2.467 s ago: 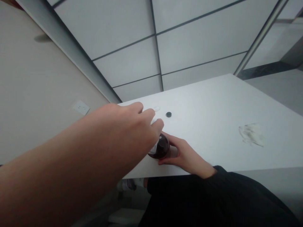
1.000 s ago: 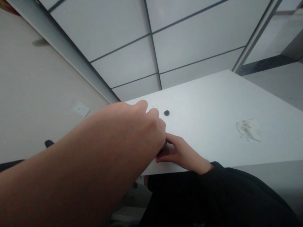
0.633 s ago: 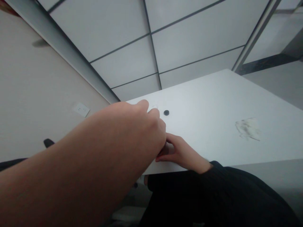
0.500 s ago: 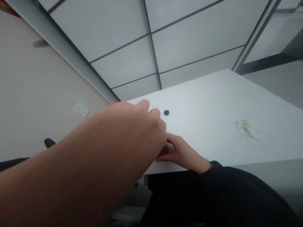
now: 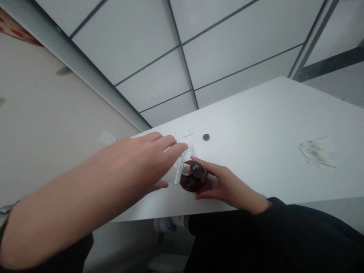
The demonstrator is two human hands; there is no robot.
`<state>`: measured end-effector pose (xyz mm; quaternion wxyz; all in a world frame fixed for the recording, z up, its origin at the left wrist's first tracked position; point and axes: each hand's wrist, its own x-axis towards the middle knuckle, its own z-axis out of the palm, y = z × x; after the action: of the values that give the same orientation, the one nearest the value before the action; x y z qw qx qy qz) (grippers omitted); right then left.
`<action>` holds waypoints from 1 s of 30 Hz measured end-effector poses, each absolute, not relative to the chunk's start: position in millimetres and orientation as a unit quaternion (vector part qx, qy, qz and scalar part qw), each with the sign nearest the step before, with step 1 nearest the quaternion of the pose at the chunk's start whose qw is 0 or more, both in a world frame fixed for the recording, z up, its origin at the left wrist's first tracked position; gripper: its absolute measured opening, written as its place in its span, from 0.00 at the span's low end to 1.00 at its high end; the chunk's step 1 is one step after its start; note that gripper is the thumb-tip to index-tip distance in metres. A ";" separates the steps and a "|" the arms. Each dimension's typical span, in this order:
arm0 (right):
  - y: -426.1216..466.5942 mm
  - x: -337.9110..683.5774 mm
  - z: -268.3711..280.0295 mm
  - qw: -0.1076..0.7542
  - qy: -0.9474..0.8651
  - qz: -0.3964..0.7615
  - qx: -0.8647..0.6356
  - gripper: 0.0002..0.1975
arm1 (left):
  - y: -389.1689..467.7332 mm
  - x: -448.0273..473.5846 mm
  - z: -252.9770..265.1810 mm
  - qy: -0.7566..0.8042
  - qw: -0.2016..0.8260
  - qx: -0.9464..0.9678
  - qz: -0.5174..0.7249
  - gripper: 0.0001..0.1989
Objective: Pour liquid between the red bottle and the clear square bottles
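Observation:
My right hand is wrapped around a dark red-brown bottle near the front edge of the white table. The bottle's threaded neck shows without a cap and points toward the left. My left hand grips a clear plastic cup from above, its fingers partly covering it. The cup's rim is right beside the bottle's neck; whether they touch I cannot tell. Behind the hands, a small black cap lies on the table.
A thin clear or white item lies on the table behind my left hand. A crumpled, stained wipe-like piece lies on the right. White panelled doors stand behind the table, with a wall socket on the left.
My left forearm has drawn back and down to the left, so the bottle and the cup now show. The right hand stays around the bottle. The view has shifted slightly.

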<state>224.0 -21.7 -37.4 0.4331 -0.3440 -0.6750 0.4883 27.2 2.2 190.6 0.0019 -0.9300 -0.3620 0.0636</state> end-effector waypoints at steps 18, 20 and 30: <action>-21.3 221.6 -46.7 0.430 -0.661 0.504 -0.353 0.50 | 0.7 -13.0 171.1 -0.335 -0.002 -0.939 0.080 0.37; -21.4 220.7 -49.1 0.435 -0.662 0.499 -0.352 0.50 | 2.4 -14.4 171.1 -0.330 0.006 -0.941 0.079 0.41; -23.0 220.1 -52.2 0.439 -0.662 0.495 -0.350 0.51 | 7.4 -15.0 162.3 -0.339 -0.063 -0.938 -0.026 0.30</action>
<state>220.1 -23.0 -52.2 0.4393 -0.3504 -0.6624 0.4954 -15.0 7.4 162.3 -0.0629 -0.9384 -0.3389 -0.0258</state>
